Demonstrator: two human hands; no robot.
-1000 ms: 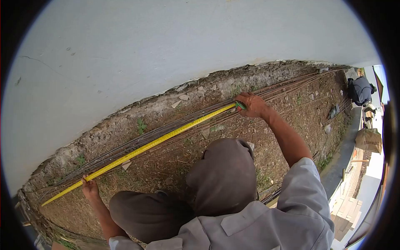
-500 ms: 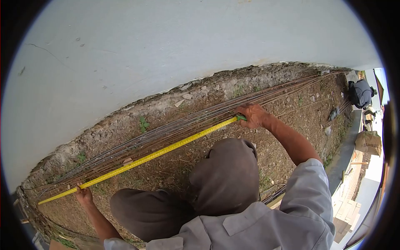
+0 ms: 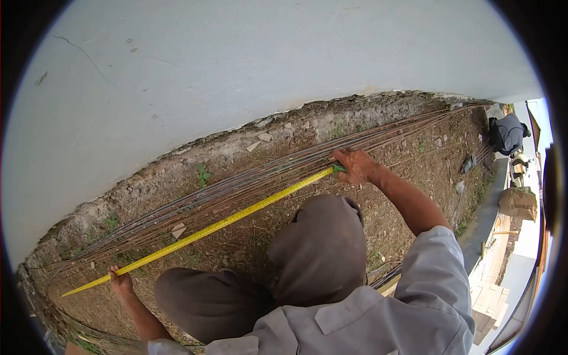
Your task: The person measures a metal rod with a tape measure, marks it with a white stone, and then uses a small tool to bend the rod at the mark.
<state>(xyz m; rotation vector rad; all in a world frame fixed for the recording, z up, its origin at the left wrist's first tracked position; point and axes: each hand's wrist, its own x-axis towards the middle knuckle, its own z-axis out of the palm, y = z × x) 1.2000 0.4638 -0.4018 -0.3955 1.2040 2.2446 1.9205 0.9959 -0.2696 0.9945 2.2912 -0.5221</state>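
Note:
A yellow tape measure (image 3: 225, 220) is stretched out long between my two hands, its blade slanting up to the right. Near its free end, my left hand (image 3: 122, 282) pinches the blade between thumb and fingers; a short length sticks out past it. My right hand (image 3: 356, 165) is closed round the tape's case, of which only a bit of green shows by the fingers. Just behind the blade, a bundle of long thin steel rods (image 3: 254, 180) lies on the ground, close to my right fingertips.
A pale wall (image 3: 266, 59) rises behind the rods. Flat stone pieces (image 3: 178, 230) and a small green plant (image 3: 203, 176) lie along the soil. At the far right are a crouching person (image 3: 507, 133) and a brown paper bag (image 3: 518, 203).
The tape's free end has shifted slightly right and down, away from the rods. My right hand has moved very slightly left, and the view has turned a little.

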